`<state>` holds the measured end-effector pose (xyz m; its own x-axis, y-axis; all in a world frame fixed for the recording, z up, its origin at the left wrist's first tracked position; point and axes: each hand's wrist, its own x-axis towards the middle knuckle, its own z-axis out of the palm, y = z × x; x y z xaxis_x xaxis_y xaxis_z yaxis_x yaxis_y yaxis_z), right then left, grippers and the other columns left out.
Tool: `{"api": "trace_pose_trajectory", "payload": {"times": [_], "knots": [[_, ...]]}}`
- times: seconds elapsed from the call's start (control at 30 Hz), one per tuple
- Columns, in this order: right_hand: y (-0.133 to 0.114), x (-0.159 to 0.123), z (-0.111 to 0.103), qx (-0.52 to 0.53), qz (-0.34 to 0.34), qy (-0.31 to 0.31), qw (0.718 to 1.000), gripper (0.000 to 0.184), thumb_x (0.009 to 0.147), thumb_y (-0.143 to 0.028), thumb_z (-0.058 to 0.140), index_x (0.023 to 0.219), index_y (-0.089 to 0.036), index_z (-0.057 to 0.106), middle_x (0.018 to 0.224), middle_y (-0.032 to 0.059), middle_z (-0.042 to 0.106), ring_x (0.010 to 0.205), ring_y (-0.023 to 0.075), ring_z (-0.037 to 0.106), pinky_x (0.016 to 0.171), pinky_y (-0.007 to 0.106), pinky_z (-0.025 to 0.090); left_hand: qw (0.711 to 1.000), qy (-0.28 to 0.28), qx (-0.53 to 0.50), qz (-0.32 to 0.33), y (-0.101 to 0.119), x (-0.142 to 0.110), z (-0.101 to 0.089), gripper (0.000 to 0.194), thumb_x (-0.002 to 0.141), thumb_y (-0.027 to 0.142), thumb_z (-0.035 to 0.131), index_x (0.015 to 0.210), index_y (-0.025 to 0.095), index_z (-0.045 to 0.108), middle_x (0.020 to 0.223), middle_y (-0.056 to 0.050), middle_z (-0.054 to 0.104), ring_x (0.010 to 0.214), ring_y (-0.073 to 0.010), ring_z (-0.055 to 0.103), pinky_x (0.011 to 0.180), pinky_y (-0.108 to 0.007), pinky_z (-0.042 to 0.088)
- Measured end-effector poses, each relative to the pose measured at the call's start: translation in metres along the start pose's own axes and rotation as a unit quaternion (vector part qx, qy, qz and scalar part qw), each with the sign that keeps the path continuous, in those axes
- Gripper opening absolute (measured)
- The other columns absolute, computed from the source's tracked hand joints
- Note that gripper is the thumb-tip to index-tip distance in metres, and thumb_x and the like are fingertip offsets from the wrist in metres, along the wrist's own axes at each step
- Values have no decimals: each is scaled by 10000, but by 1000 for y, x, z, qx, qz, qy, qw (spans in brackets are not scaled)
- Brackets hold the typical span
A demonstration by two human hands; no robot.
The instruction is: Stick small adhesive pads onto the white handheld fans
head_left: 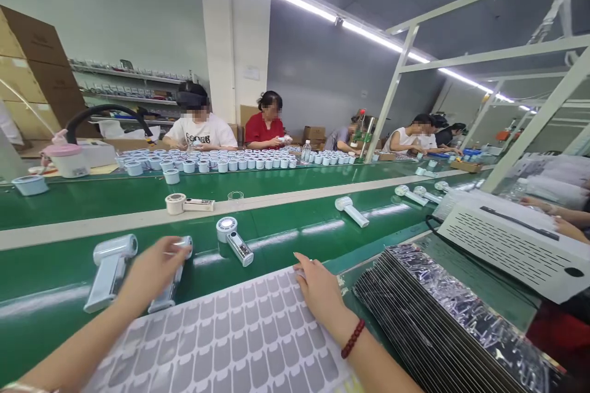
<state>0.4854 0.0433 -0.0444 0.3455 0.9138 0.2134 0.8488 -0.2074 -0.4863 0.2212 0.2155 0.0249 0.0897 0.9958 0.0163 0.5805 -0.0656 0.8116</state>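
Spanning the foreground, a green tabletop (288, 215) carries pale blue handheld devices (108, 273), set apart, presumably so that each can be grasped singly. Nearest the worker, a sheet of grey labels (221, 331) lies with its far edge close to the devices, likely keeping both within reach. To its right sits a stack of dark sheets (428, 313). The right hand (320, 290) rests on the sheet's far right corner, apparently steadying it, fingers extended and holding no device. The left hand (152, 269) meets one device (168, 292) just beyond the sheet; blur hides whether its fingers have closed. A dark red bracelet (353, 339) circles the right wrist.
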Motion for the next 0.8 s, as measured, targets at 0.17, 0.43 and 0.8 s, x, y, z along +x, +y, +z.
{"api": "trace_pose_trajectory", "payload": {"times": [0.17,0.43,0.8], "knots": [[1,2,6,-16,-7,17,1000,307,1001,-166,646,1304,-196,615,1144,51,709,1042,238,698,902,457,595,981,-173,31,-87,29,0,82,292,949,439,642,1000,153,666,867,-26,682,687,-161,647,648,-339,570],[3,1,19,-34,-13,34,999,387,984,-19,589,1343,-166,593,1101,58,732,1014,228,714,861,408,605,958,-164,-190,-140,44,-4,110,300,948,402,652,1123,158,652,1035,-65,687,814,-187,673,698,-360,592],[5,1,21,25,7,74,997,345,991,-152,646,1330,-190,592,1014,29,716,933,228,712,840,435,597,854,-164,-482,-108,3,-120,0,383,723,526,822,823,168,732,675,-36,645,469,-84,448,436,-203,461]]}}
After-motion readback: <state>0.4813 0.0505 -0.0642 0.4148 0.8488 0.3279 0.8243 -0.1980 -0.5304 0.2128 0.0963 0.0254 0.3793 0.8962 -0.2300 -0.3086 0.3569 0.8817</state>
